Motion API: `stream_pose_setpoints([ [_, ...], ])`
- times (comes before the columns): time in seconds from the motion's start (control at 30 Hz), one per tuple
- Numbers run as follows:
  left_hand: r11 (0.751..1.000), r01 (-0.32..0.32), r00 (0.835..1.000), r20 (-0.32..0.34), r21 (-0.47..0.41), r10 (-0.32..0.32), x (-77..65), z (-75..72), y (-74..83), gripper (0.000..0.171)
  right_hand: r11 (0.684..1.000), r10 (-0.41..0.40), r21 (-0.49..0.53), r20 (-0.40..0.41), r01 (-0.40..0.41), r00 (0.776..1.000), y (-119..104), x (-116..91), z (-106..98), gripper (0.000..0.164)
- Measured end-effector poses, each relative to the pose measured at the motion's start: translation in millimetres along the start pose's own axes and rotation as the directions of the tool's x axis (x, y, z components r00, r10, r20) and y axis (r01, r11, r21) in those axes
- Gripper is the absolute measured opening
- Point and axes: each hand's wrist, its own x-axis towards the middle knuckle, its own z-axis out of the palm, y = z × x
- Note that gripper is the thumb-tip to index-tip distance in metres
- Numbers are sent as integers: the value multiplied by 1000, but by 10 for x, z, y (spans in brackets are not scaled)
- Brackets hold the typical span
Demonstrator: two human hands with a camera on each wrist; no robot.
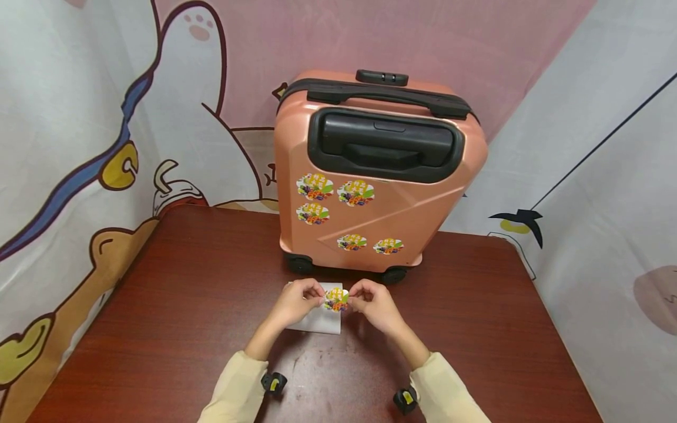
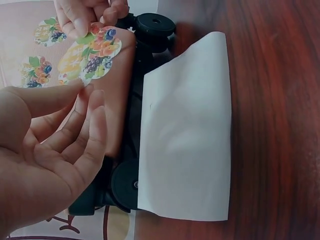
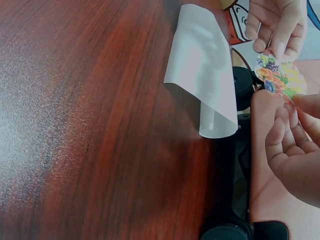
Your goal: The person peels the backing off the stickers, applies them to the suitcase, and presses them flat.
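Note:
Both hands hold one fruit-printed sticker (image 1: pixel 336 299) between them, in front of the suitcase. My left hand (image 1: pixel 297 302) pinches its left edge between thumb and forefinger; the right hand (image 1: pixel 376 305) pinches the opposite edge. In the left wrist view the sticker (image 2: pixel 92 56) shows grapes, berries and yellow lettering. A pink suitcase (image 1: pixel 391 205) with black wheels stands upright behind the hands. Several similar stickers are on its front, among them an upper one (image 1: pixel 356 192) and a lower right one (image 1: pixel 388 246). Below the left hand lies a white paper sheet (image 2: pixel 187 135), curled at one end.
The brown wooden table (image 1: pixel 211 282) carries the suitcase and the paper. A black telescopic handle (image 1: pixel 388 138) is recessed in the suitcase front. Behind and at both sides hangs a cartoon-printed curtain (image 1: pixel 597 176). A black wrist device (image 1: pixel 274 383) is near the left sleeve.

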Motion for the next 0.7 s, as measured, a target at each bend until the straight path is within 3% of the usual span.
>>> stream_pose_setpoints([
  [0.37,1000,-14,1000,-26,10,15,75,-27,146,6,998,-60,-22,-75,58,995,-85,31,-45,9],
  [0.7,1000,-18,994,-107,-21,16,166,-18,291,8,998,-61,-11,-130,60,990,-171,69,-114,9],
])
